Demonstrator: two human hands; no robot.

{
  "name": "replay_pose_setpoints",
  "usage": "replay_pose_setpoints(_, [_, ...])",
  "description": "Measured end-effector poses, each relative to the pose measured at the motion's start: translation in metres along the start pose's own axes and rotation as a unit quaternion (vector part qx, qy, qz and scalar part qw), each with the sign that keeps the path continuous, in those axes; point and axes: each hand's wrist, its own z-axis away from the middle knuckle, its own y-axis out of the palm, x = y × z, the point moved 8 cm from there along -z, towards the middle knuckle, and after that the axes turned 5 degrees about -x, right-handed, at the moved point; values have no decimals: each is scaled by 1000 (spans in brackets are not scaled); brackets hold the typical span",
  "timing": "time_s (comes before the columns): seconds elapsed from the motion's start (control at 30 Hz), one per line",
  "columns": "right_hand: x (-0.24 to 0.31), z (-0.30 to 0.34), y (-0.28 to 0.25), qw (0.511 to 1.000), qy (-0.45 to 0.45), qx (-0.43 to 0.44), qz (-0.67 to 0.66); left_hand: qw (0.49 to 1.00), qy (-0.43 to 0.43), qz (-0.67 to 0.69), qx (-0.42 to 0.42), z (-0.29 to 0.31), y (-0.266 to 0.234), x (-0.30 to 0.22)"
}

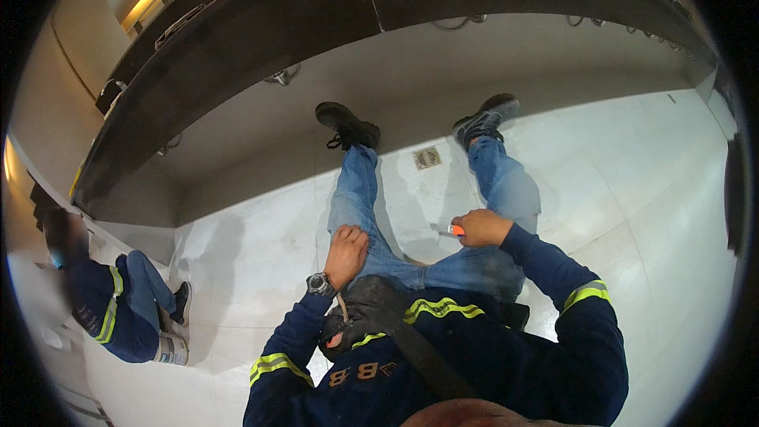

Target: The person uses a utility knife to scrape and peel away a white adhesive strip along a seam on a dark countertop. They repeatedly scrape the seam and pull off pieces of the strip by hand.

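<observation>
My right hand (484, 228) is closed round the orange handle of a small tool (456, 230), above my right thigh. A thin, blurred blade seems to point left from the handle; its exact kind is not clear. On my left thigh rests my left hand (346, 256), fingers curled in. Whether anything is inside those fingers is hidden. A wristwatch (319, 285) sits on my left wrist. My legs in blue jeans (356, 198) are spread apart, with black shoes (348, 125) on the feet.
A long dark counter (316, 12) curves across the far side, with pipe fittings (281, 77) beneath it. Between my feet lies a square floor drain (427, 158) in pale tiles (261, 269). At the left, another person (118, 300) sits on a bucket (171, 349). A dark bag (360, 308) lies at my lap.
</observation>
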Motion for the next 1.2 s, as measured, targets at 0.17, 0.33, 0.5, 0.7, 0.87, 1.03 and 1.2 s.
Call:
replay_pose_setpoints(0.17, [46, 27, 4, 990, -63, -109, 57, 952, -246, 183, 17, 14, -7, -10])
replay_pose_setpoints(0.33, [51, 40, 2, 988, -58, -140, 3, 984, -154, 88, 33, 22, -51, -33])
replay_pose_setpoints(0.5, [50, 50, 9, 981, -72, -179, -26, 998, -46, -40, 15, 35, -51, -37])
replay_pose_setpoints(0.7, [54, 69, 12, 969, -83, -226, -49, 815, -348, 463, 30, 64, -10, -22])
replay_pose_setpoints(0.87, [33, 78, 12, 949, -34, -281, -135, 694, -420, 582, -42, 84, -76, -49])
replay_pose_setpoints(1.03, [2, 69, -25, 891, -23, -326, -315, 661, -557, 503, 8, 270, -36, -30])
replay_pose_setpoints(1.2, [-2, 58, -122, 851, -82, -435, -282, 474, -608, 629, -97, 248, -46, -92])
